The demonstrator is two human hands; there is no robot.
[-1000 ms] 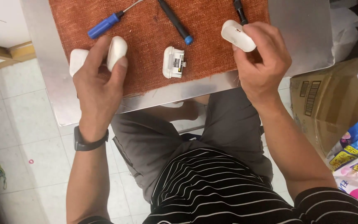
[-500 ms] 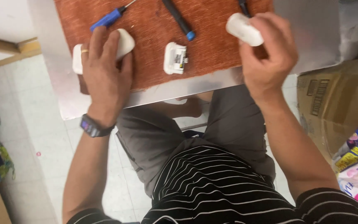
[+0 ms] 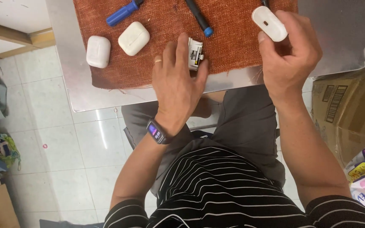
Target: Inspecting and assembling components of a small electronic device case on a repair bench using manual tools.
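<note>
On a rust-orange woven mat (image 3: 233, 46) laid over a grey metal tabletop (image 3: 334, 38), seen from above by a seated person, small white earbud charging cases lie in pieces. The mat probably serves to stop small parts sliding or getting scratched on the bare metal.

The left hand (image 3: 178, 84) lies palm down at the mat's near edge. Its fingertips close around a small white inner module (image 3: 195, 54) with dark and metallic parts showing — possibly the internal frame of a case, though the detail is too fine to be sure. The grip looks light, thumb on one side and fingers on the other, as if to pinch it up off the cloth.

The right hand (image 3: 290, 55) is raised just above the mat's right edge, holding a white oval case shell (image 3: 269, 23) between thumb and fingers, with its slotted face turned up toward the camera.

Set aside at the left are two closed white cases (image 3: 98, 51) (image 3: 134, 38) — one half off the mat, one fully on it. Farther back lie a blue-handled screwdriver (image 3: 123, 12) and a black tool with a blue tip (image 3: 199, 17), both well apart from either hand. A cardboard box (image 3: 347, 109) stands on the floor at right.
</note>
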